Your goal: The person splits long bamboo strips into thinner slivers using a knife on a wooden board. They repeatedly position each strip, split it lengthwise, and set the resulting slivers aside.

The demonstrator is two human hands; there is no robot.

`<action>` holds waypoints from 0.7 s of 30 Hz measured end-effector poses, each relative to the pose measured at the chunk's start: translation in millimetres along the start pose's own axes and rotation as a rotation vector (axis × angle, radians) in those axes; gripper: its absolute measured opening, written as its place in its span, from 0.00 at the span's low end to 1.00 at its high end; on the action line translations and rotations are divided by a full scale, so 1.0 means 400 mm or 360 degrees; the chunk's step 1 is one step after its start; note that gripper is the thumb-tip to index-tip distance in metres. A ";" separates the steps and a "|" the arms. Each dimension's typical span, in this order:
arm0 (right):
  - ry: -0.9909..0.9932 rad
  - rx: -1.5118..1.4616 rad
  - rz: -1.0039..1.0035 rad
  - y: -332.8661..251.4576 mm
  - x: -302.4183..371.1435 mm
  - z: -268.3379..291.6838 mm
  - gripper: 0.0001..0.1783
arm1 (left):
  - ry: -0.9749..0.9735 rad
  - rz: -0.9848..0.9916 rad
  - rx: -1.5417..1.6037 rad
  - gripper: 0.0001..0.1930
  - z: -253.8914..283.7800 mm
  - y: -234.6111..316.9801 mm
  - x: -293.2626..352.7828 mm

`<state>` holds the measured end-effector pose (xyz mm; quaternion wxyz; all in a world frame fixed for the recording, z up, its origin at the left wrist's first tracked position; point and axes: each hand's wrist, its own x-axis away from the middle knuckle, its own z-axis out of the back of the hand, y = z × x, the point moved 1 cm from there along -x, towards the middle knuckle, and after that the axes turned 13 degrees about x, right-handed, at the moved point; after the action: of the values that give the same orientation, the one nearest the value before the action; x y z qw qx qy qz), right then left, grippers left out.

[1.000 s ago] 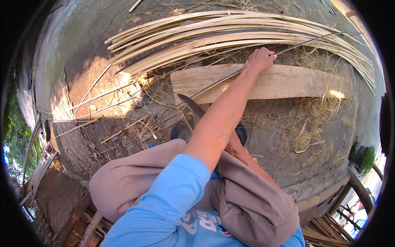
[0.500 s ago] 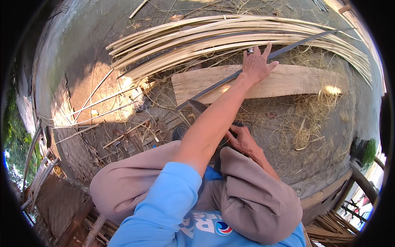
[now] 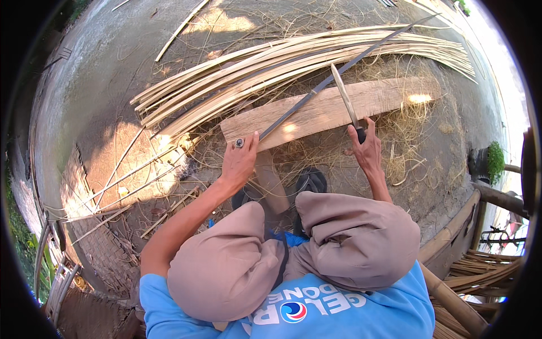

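My left hand (image 3: 238, 161), a ring on one finger, is closed at the near end of a long dark bamboo strip (image 3: 299, 104). The strip slants away to the far right, across a wooden plank (image 3: 384, 97) and over the bundle of pale split bamboo strips (image 3: 271, 62). In my right hand (image 3: 368, 151) is a knife (image 3: 344, 93), its black handle in my fingers and its bare blade pointing away from me above the plank. The blade lies just right of the dark strip, apart from it.
Curly shavings (image 3: 403, 150) litter the ground right of the plank. Thin sticks (image 3: 121, 169) and a woven mat (image 3: 104, 223) lie at the left. Bamboo rails (image 3: 451, 226) and more strips (image 3: 480, 271) edge the lower right, near a potted plant (image 3: 495, 161).
My left hand has drawn back from mid-strip to its near end. My right hand has moved forward and right from between my knees, bringing the knife out over the plank.
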<state>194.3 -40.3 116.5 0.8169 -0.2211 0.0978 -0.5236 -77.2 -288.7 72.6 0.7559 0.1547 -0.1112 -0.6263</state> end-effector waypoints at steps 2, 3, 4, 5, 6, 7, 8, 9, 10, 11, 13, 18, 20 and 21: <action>0.0029 0.0500 0.0149 0.064 -0.034 -0.037 0.28 | 0.0167 0.0058 0.0200 0.31 -0.025 0.042 0.033; 0.0054 0.0426 0.0199 0.039 -0.045 -0.062 0.31 | 0.0114 0.0289 0.0464 0.27 -0.027 0.041 0.049; -0.0007 0.0431 0.0168 0.034 -0.053 -0.091 0.31 | 0.0125 0.0414 0.0688 0.24 -0.028 0.048 0.072; -0.0033 0.0458 0.0109 0.050 -0.065 -0.115 0.31 | 0.0137 0.0491 0.0933 0.21 -0.023 0.066 0.073; -0.0060 0.0487 0.0029 0.068 -0.064 -0.127 0.30 | 0.0126 0.0558 0.1183 0.18 -0.024 0.080 0.065; 0.0039 0.0465 0.0018 0.088 -0.051 -0.135 0.33 | 0.0172 0.0549 0.1202 0.16 -0.039 0.084 0.048; 0.0017 0.0372 -0.0022 0.075 -0.038 -0.149 0.33 | 0.0226 0.0575 0.1204 0.16 -0.059 0.079 0.052; -0.0008 0.0284 -0.0076 0.065 -0.017 -0.161 0.34 | 0.0268 0.0598 0.1210 0.18 -0.076 0.078 0.057; -0.0035 0.0190 -0.0128 0.053 0.005 -0.172 0.35 | 0.0160 0.0752 0.1326 0.18 -0.082 0.076 0.055; -0.0061 0.0168 -0.0119 0.041 0.029 -0.181 0.36 | 0.0050 0.0907 0.1439 0.20 -0.090 0.070 0.045; -0.0256 0.0032 -0.0065 -0.004 0.093 -0.190 0.34 | -0.0132 0.1069 0.1690 0.21 -0.122 0.056 0.036; -0.0316 0.0120 0.0726 -0.073 0.310 -0.185 0.30 | -0.1071 0.1568 0.2838 0.24 -0.106 -0.022 0.091; -0.0462 0.0199 0.0482 -0.017 0.229 -0.145 0.28 | -0.1161 0.1706 0.2898 0.24 -0.069 -0.040 0.134; -0.0464 0.0194 0.0350 0.001 0.161 -0.147 0.28 | -0.1157 0.1816 0.2922 0.25 -0.050 -0.049 0.169</action>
<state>199.6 -113.4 68.9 0.8866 -0.2328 -0.0299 -0.3986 -75.1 -356.4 45.0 0.4548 0.3857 -0.7939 0.1189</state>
